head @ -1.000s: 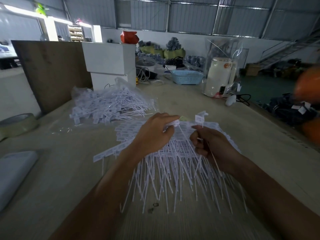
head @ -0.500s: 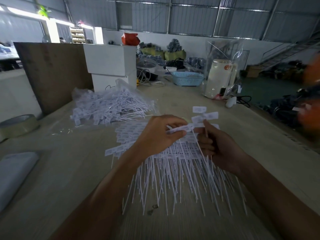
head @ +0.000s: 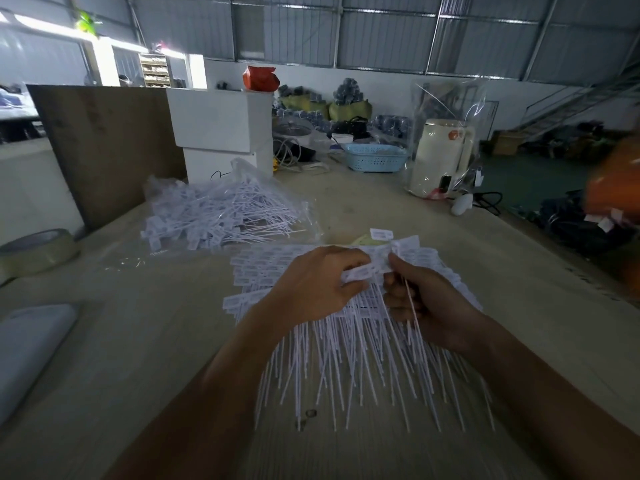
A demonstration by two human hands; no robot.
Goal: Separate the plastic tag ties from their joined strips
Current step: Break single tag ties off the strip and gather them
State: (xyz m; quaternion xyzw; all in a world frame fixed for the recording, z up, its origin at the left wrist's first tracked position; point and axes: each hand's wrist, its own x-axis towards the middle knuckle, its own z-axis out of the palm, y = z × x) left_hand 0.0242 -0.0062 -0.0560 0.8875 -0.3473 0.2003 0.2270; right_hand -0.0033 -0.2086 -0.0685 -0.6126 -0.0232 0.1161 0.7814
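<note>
Grip, left hand (head: pixel 317 284): fingers are curled and a white label end of the joined strip (head: pixel 360 271) is pinched between thumb and fingertips, just left of frame centre.
Grip, right hand (head: pixel 429 299): fingers are closed round several thin white tag ties (head: pixel 410 299); their labels are seen sticking up above the fist and their stems slanting down across the palm.
Hands: the two are held close together, nearly touching, above the heap.
Heap of joined strips (head: pixel 346 341): spread on the table (head: pixel 138 358) at frame centre, labels layered toward the top, thin stems fanned toward the bottom edge of the frame.
Separated ties (head: pixel 221 213): a loose pile is seen at centre left, lying on and partly inside a clear plastic bag (head: pixel 249 171), well apart from the hands.
Tape roll (head: pixel 36 249): placed at the left edge of the table.
White boxes (head: pixel 221 133): stacked behind the bagged pile, beside a brown board (head: pixel 104 143).
Blue basket (head: pixel 375 157): set at upper centre of the table.
Cream kettle (head: pixel 440 157): stood at upper right inside clear wrapping.
</note>
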